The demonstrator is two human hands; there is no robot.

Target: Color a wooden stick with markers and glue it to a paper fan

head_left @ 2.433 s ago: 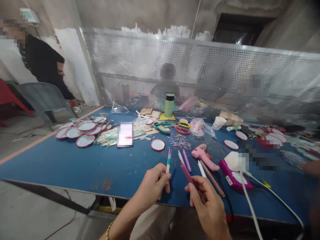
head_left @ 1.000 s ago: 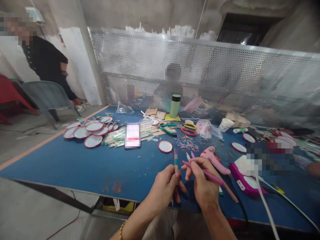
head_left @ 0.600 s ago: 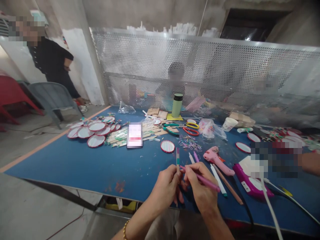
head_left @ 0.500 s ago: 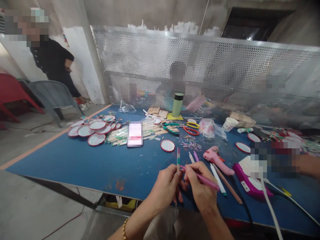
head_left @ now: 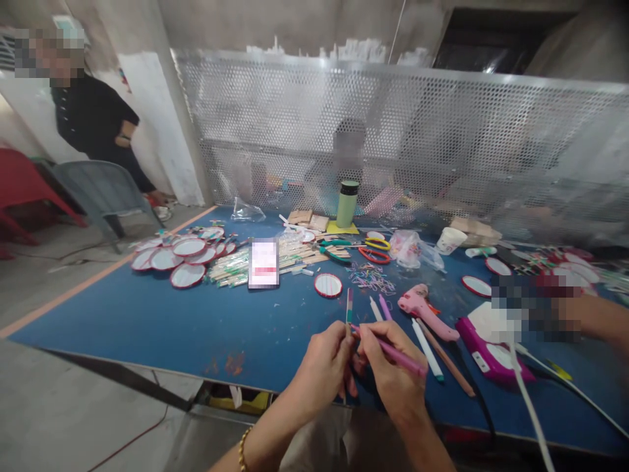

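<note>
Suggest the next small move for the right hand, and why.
Probably a short, light stroke of the pink marker across the banded stick, just below its teal band. The right hand already grips the marker with its tip at or very near that spot, and the left hand pinches the stick, leaving the purple and teal bands exposed.

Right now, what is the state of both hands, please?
Left hand: closed, holding a thin striped stick.
Right hand: closed, holding a pink pen, tip near the stick.
</note>
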